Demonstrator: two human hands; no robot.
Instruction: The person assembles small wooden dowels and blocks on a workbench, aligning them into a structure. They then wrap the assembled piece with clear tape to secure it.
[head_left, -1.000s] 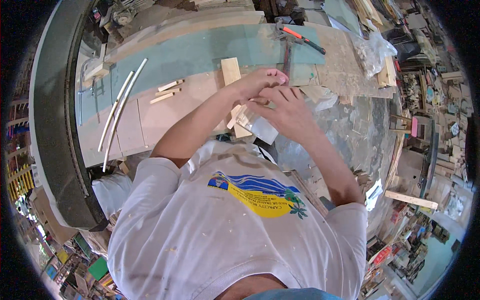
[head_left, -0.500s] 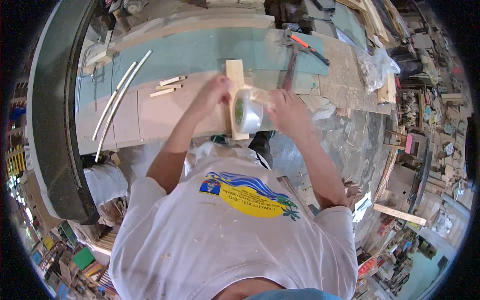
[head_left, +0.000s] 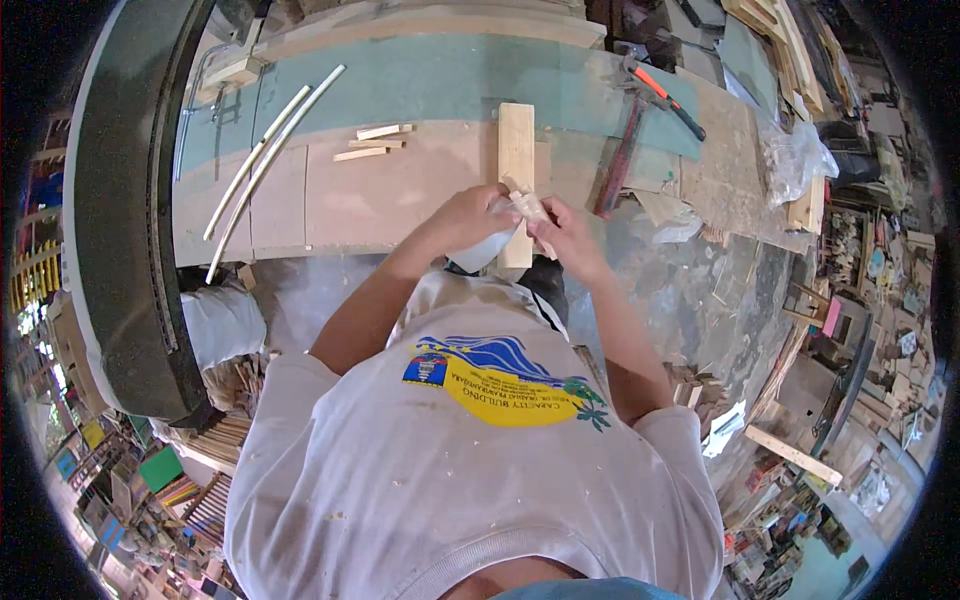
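A pale wooden board lies on the workbench with its near end over the front edge. Just above it, my right hand is closed round a short block of light wood. My left hand is closed at the block's left side, and a roll of clear tape hangs beneath its fingers. Tape appears to stretch over the block, though the fingers partly hide it. Both hands nearly meet over the near half of the board.
Small wooden sticks and two long pale strips lie left on the workbench. A hammer and an orange-and-black handled tool lie right, near crumpled plastic. A large dark machine part stands far left.
My left hand has come right and nearer to me, meeting the block. The tape roll has passed from hanging by the block to under my left hand. The view has shifted slightly.
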